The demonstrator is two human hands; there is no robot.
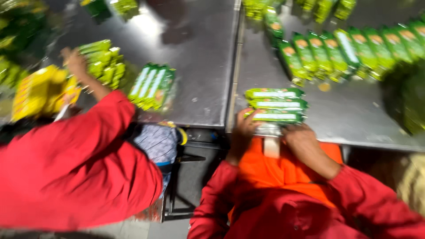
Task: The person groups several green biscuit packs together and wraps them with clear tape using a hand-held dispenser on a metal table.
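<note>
At far left a co-worker's hand (74, 61) is laid on a heap of green packets (104, 64), w/ a bundled set of green packets (152, 86) beside it on the steel table (199, 53). At centre a three-high stack of green packets (275, 105) is squared at the table edge, left hand (241, 130) and right hand (301, 139) pressed vs. its near side, fingers curled. To the right a row of loose green packets (341, 53) is left unstacked, so most seems undone.

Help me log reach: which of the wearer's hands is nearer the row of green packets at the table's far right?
Right. The right hand lies below the row of green packets; the left hand sits farther left.
</note>
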